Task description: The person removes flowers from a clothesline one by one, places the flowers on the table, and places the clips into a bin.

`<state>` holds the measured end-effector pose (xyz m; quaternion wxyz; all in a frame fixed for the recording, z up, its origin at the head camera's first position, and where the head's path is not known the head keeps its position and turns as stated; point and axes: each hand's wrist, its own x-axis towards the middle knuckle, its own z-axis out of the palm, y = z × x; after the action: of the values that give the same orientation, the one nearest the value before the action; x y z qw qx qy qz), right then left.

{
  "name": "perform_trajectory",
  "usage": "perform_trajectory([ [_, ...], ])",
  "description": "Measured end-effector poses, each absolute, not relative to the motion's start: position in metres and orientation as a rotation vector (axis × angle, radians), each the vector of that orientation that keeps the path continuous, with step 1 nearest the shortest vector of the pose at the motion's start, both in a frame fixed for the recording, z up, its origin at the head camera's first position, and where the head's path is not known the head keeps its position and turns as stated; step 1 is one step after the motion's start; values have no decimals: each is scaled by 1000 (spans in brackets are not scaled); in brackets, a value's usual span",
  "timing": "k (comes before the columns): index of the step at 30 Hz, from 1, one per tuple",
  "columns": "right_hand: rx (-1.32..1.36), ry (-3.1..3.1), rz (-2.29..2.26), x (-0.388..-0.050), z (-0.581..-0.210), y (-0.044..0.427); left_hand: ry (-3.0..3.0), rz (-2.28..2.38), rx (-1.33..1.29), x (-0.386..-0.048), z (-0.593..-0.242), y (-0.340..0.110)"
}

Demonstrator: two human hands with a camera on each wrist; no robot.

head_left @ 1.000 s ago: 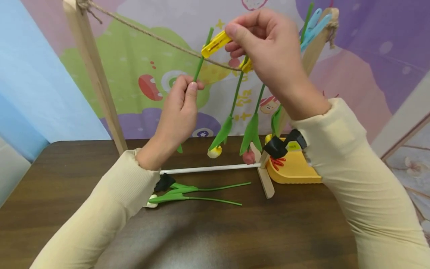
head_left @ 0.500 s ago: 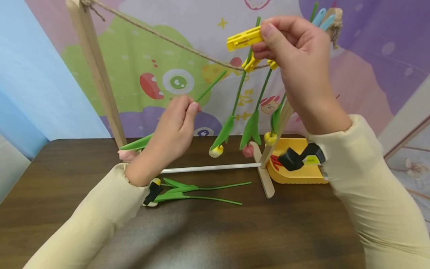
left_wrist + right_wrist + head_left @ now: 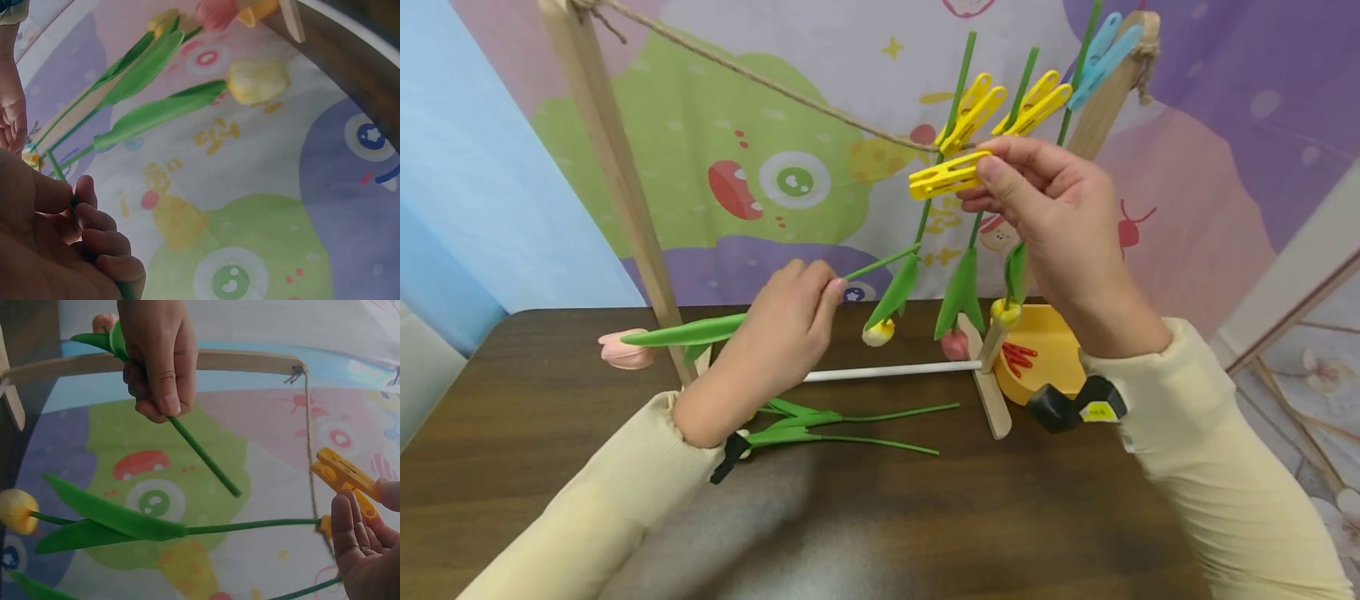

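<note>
My left hand (image 3: 775, 342) grips the green stem of an artificial pink tulip (image 3: 627, 349), which lies almost level in the air with its flower to the left. Between the thumb and fingers of my right hand (image 3: 1060, 225) is a yellow clothespin (image 3: 947, 175), just below the rope and apart from it. In the right wrist view, the clothespin (image 3: 340, 475) has nothing between its tips. Several tulips hang head down nearby, among them a pale yellow tulip (image 3: 878, 333). Yellow clothespins (image 3: 973, 112) and a blue clothespin (image 3: 1101, 62) hold their stems at the rope (image 3: 775, 86).
Two wooden posts (image 3: 617, 183) carry the rope, with a white rod (image 3: 887, 370) low between them. More tulips (image 3: 797, 437) lie on the dark table (image 3: 880, 533). At the right, a yellow tray (image 3: 1045, 321) contains red clothespins (image 3: 1018, 358). A printed cloth hangs behind.
The clothespin has come off the rope and the pink tulip's stem, moving right and then down in my right hand. My left hand has lowered the tulip, tipping it from steep to nearly level.
</note>
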<state>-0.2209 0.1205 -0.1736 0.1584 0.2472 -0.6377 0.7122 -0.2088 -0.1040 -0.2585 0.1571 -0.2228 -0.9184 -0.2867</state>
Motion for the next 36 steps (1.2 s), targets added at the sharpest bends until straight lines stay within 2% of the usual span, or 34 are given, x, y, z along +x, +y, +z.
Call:
perform_trajectory([
  [14,752,-1783,2269,-226,-212,145,-2730,-625,-599,-201,-280,-105],
  [36,520,-1613,2474,-238,-266,181,-2837,-550,-551,-187,-327,-105],
])
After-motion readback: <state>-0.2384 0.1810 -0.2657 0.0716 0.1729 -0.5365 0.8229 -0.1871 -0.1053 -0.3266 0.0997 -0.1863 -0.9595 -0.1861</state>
